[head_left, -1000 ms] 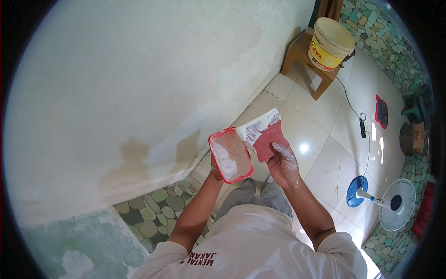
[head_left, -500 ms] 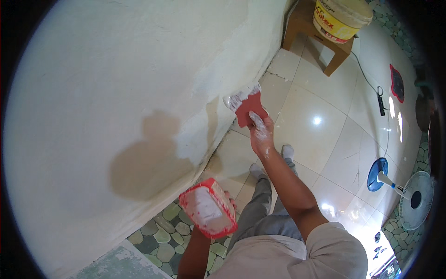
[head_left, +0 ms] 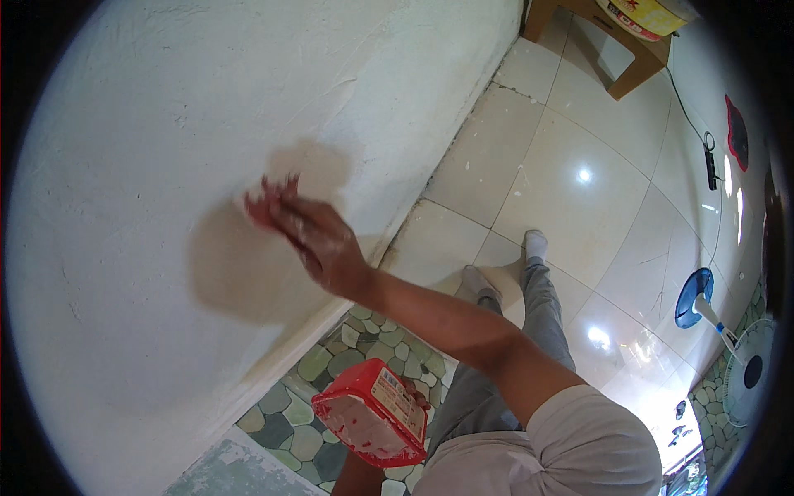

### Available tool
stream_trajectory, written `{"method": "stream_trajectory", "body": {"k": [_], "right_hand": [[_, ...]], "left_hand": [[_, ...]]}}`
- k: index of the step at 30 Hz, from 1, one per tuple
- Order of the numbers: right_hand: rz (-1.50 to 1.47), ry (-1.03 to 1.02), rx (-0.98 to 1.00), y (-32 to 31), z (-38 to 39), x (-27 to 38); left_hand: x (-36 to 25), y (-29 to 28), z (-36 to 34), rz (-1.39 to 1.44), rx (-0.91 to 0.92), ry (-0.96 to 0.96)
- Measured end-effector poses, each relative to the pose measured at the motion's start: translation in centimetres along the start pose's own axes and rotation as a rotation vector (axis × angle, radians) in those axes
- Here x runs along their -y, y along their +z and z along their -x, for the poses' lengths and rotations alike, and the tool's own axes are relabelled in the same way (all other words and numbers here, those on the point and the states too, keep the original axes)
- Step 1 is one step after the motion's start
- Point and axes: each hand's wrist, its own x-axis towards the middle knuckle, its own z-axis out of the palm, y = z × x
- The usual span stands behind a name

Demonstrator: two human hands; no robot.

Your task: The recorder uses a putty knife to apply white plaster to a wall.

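My right hand (head_left: 327,248), smeared with white, is closed around a red putty scraper (head_left: 263,208). The scraper's edge is at the pale wall (head_left: 141,140), though blur hides whether it touches. Down by my waist, my left hand (head_left: 417,394) grips a red plastic tub (head_left: 351,382) from its right side. The tub tilts toward the wall, and white putty (head_left: 360,423) coats its inside. Most of my left hand is hidden behind the tub.
A yellow-labelled bucket (head_left: 649,18) stands on a brown stool (head_left: 571,15) at the far right. Nearer on the right is a fan (head_left: 744,376) with a blue base (head_left: 693,298). A cable with a black power strip (head_left: 710,165) crosses the tiled floor (head_left: 562,165).
My right hand has swung left with the scraper, from above the floor edge onto the wall area. The tub has tipped further toward the wall, and the view has shifted.
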Motion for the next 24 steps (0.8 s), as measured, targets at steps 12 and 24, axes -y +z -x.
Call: {"method": "stream_trajectory", "body": {"k": [12, 24], "right_hand": [[0.153, 0.344, -0.156, -9.0, -3.1, -2.7], [0.198, 0.113, -0.07, -1.6, -0.5, -3.8]], "left_hand": [[-0.9, -0.9, 0.0, 0.026, 0.063, -0.086], [-0.9, -1.5, 0.6, -0.006, -0.015, -0.104]]}}
